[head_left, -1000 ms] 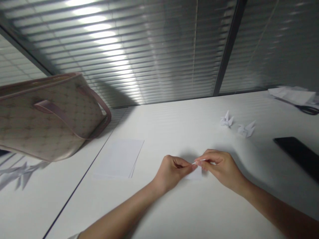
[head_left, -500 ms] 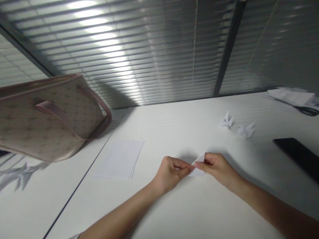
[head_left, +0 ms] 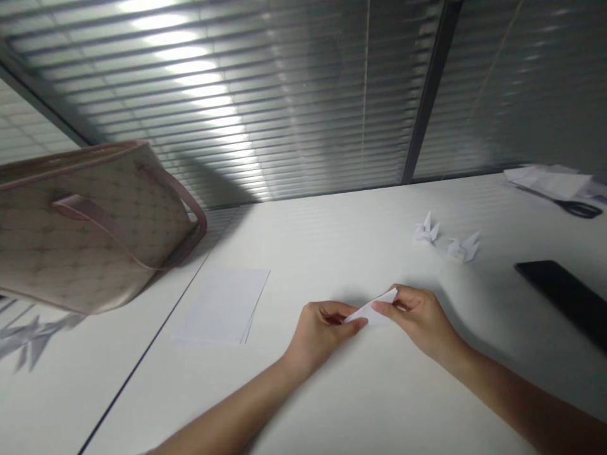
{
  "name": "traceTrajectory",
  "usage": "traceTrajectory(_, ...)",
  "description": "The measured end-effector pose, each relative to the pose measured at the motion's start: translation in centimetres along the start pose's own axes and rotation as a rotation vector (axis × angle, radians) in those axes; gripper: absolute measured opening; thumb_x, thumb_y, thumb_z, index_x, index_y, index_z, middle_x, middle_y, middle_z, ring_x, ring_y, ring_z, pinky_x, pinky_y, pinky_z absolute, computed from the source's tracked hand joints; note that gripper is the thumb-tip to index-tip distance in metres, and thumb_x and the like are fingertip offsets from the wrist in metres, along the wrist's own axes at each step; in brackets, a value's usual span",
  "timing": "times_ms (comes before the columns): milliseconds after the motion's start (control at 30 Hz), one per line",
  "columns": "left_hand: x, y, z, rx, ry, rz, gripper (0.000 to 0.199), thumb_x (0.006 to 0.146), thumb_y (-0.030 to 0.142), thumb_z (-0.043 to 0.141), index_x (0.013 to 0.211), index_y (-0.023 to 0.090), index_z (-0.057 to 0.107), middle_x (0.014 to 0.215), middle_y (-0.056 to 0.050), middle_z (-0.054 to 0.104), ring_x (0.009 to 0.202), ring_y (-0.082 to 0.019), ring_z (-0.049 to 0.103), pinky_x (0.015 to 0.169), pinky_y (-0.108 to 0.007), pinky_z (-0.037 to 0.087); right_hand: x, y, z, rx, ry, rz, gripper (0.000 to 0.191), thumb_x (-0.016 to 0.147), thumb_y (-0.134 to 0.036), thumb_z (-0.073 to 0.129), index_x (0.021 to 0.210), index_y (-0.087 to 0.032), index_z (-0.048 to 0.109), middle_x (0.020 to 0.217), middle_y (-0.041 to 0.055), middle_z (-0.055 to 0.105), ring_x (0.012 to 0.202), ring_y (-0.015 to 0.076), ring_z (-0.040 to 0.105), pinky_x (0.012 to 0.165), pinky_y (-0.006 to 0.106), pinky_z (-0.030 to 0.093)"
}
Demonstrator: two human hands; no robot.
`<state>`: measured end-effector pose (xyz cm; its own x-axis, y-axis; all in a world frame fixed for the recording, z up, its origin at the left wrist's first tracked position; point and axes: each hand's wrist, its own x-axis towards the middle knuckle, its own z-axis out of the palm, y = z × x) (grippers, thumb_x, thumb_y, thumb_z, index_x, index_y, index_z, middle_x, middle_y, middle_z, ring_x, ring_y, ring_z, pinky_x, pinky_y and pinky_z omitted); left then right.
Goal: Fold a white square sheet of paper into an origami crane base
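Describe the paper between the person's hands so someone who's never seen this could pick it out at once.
On the white tabletop, a narrow folded white paper is pinched between the left hand and the right hand. Unlike the flat stack of white sheets and the pair of small white paper cranes lying farther off on the table, it alone is held in the hands.

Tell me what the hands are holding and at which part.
Both hands hold one folded white paper. The left hand pinches its pointed left end; the right hand grips its right end, near the upper corner.
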<state>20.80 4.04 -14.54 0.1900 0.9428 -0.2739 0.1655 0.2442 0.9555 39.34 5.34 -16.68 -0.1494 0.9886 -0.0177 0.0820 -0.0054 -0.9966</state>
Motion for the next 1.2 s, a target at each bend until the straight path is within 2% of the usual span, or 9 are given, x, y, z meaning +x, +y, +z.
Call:
traceTrajectory(167, 0.1, 0.4, 0.3, -0.070, 0.107, 0.012, 0.017, 0.060, 0.032, 0.082, 0.063, 0.016, 0.075, 0.073, -0.002, 0.057, 0.064, -0.012, 0.051, 0.056, -0.023, 0.038, -0.1, -0.3, -0.1, 0.024, 0.035, -0.028, 0.022, 0.074, -0.036, 0.070, 0.064, -0.018, 0.063, 0.062, -0.0009, 0.059, 0.063, 0.0139, 0.051, 0.058, 0.026, 0.039)
traceTrajectory(300, -0.2, 0.8, 0.3, -0.161, 0.088, -0.059, 0.020, 0.061, 0.033, 0.082, 0.057, 0.017, 0.072, 0.065, 0.001, 0.050, 0.057, -0.009, 0.048, 0.052, -0.023, 0.035, -0.1, -0.5, -0.1, 0.046, 0.035, -0.011, 0.023, 0.073, -0.038, 0.071, 0.064, -0.018, 0.064, 0.061, -0.0006, 0.059, 0.061, 0.0139, 0.051, 0.055, 0.026, 0.039)
traceTrajectory(467, -0.5, 1.3, 0.3, -0.202, 0.054, -0.109, 0.022, 0.062, 0.033, 0.081, 0.055, 0.015, 0.070, 0.055, 0.002, 0.050, 0.053, -0.009, 0.045, 0.052, -0.024, 0.033, 0.0, -0.3, -0.2, 0.050, 0.044, 0.022, 0.025, 0.072, -0.040, 0.071, 0.064, -0.017, 0.064, 0.059, -0.0005, 0.057, 0.057, 0.0132, 0.048, 0.052, 0.026, 0.037)
traceTrajectory(667, -0.4, 1.2, 0.4, -0.141, 0.138, -0.060, 0.018, 0.062, 0.031, 0.082, 0.060, 0.015, 0.074, 0.062, 0.001, 0.052, 0.057, -0.009, 0.044, 0.053, -0.024, 0.030, 0.1, -0.3, -0.2, 0.048, 0.059, -0.007, 0.023, 0.072, -0.038, 0.071, 0.065, -0.017, 0.066, 0.059, -0.0007, 0.057, 0.059, 0.0135, 0.048, 0.055, 0.026, 0.037)
traceTrajectory(800, 0.0, 0.7, 0.2, -0.092, 0.220, -0.009, 0.021, 0.058, 0.030, 0.084, 0.054, 0.015, 0.070, 0.060, 0.002, 0.050, 0.055, -0.009, 0.043, 0.051, -0.024, 0.029, 0.0, -0.4, -0.2, 0.056, 0.065, -0.033, 0.023, 0.071, -0.038, 0.073, 0.062, -0.017, 0.066, 0.059, -0.0009, 0.056, 0.059, 0.0136, 0.049, 0.054, 0.026, 0.037)
traceTrajectory(967, 0.6, 0.5, -1.0, -0.044, 0.283, 0.067, 0.033, 0.061, 0.032, 0.082, 0.046, 0.015, 0.058, 0.055, 0.003, 0.048, 0.052, -0.009, 0.043, 0.051, -0.024, 0.031, 0.8, 0.1, -2.3, 0.084, 0.180, -0.051, 0.022, 0.073, -0.041, 0.072, 0.070, -0.019, 0.070, 0.066, 0.0006, 0.063, 0.065, 0.0159, 0.053, 0.060, 0.027, 0.041)
traceTrajectory(1033, 0.8, 0.6, -1.4, -0.049, 0.271, 0.094, 0.032, 0.061, 0.034, 0.081, 0.048, 0.015, 0.058, 0.060, 0.003, 0.049, 0.054, -0.009, 0.044, 0.051, -0.023, 0.033, 1.0, 0.3, -3.1, 0.094, 0.236, -0.049, 0.021, 0.072, -0.040, 0.073, 0.073, -0.020, 0.070, 0.068, 0.0005, 0.065, 0.067, 0.0162, 0.054, 0.063, 0.028, 0.041)
traceTrajectory(1100, 0.8, 0.8, -1.3, -0.066, 0.219, 0.092, 0.031, 0.061, 0.037, 0.081, 0.052, 0.015, 0.061, 0.064, 0.002, 0.050, 0.055, -0.009, 0.045, 0.051, -0.023, 0.035, 1.1, 0.4, -3.1, 0.125, 0.208, -0.029, 0.022, 0.071, -0.041, 0.074, 0.073, -0.020, 0.070, 0.069, 0.0011, 0.066, 0.067, 0.0166, 0.055, 0.063, 0.028, 0.041)
traceTrajectory(1200, 0.4, 1.0, -0.5, -0.099, 0.104, 0.047, 0.031, 0.055, 0.039, 0.084, 0.067, 0.015, 0.069, 0.066, 0.001, 0.056, 0.054, -0.009, 0.045, 0.050, -0.023, 0.035, 0.6, 0.2, -1.9, 0.182, 0.138, 0.010, 0.024, 0.071, -0.042, 0.074, 0.070, -0.019, 0.069, 0.067, 0.0013, 0.065, 0.065, 0.0162, 0.055, 0.062, 0.028, 0.042)
